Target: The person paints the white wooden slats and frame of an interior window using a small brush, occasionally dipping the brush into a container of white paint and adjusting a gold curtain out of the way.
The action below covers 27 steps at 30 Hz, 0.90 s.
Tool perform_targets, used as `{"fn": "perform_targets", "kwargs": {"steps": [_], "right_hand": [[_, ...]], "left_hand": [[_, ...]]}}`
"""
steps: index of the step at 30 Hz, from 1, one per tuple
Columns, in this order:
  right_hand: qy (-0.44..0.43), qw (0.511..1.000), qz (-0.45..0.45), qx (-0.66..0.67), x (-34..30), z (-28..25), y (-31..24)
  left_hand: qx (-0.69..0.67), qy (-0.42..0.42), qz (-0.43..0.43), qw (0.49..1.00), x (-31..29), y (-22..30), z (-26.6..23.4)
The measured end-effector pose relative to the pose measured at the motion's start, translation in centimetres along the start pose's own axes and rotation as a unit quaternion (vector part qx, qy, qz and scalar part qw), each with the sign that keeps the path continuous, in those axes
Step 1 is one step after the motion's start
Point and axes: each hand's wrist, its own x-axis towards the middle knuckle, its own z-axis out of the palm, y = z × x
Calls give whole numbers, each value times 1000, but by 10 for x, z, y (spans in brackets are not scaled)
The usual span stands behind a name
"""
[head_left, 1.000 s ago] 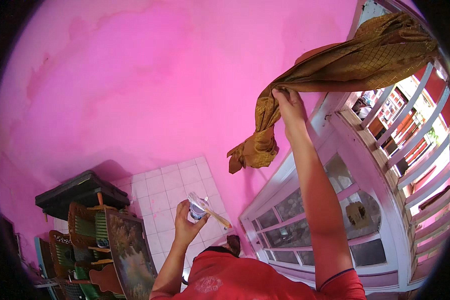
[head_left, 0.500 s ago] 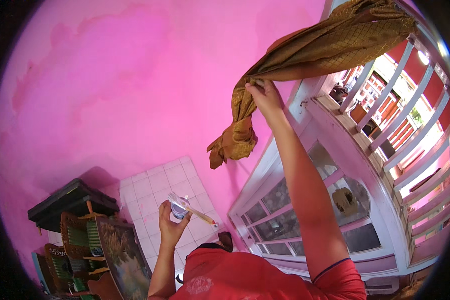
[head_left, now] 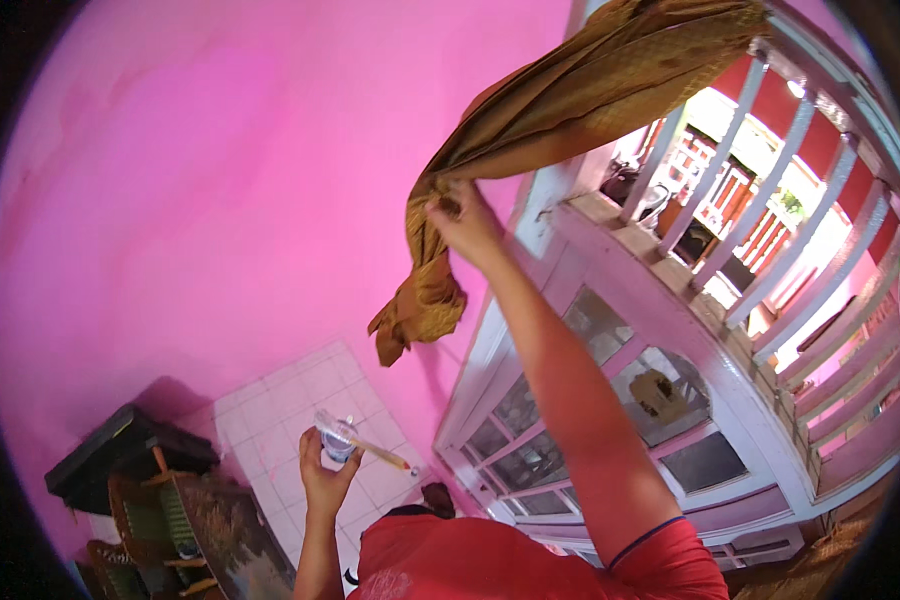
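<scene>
A small cup [head_left: 338, 447] is in the grasp of my left hand [head_left: 322, 480], low and left of centre. Across the cup's top lies a paintbrush [head_left: 382, 455], its pale bristles to the left and its wooden handle sticking out to the right. My right arm is stretched up, and my right hand [head_left: 464, 226] pinches the gathered part of a brown-gold curtain [head_left: 580, 105]. Below that hand the curtain's knotted tail [head_left: 425, 305] hangs against the pink wall. The cup's contents are hard to make out.
The pink wall [head_left: 220, 190] fills the left and middle. At the right stand a white door with glass panes [head_left: 660, 385] and a row of pale slats [head_left: 730, 170]. Stacked wooden chairs [head_left: 135, 500], a black case [head_left: 120, 455] and a painting [head_left: 235, 540] are at the lower left.
The whole view has shifted, so the wall, door and curtain sit further left. My right hand keeps hold of the curtain at its gathered part; my left still holds the cup and brush.
</scene>
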Motion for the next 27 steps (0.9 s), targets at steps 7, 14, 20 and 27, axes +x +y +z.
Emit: {"fn": "perform_targets", "kwargs": {"steps": [7,14,20,27], "right_hand": [[31,998,-15,-59,-10,-5,-9],[47,991,57,-107,-4,-5,-49],[147,988,50,1,36,-7,-72],[105,985,111,-76,85,-29,-127]], "left_hand": [[-21,-20,0,1000,8,6,12],[-58,-22,3,998,10,3,19],[-82,-35,-7,996,10,7,24],[-61,-7,-11,998,-7,-12,16]]}}
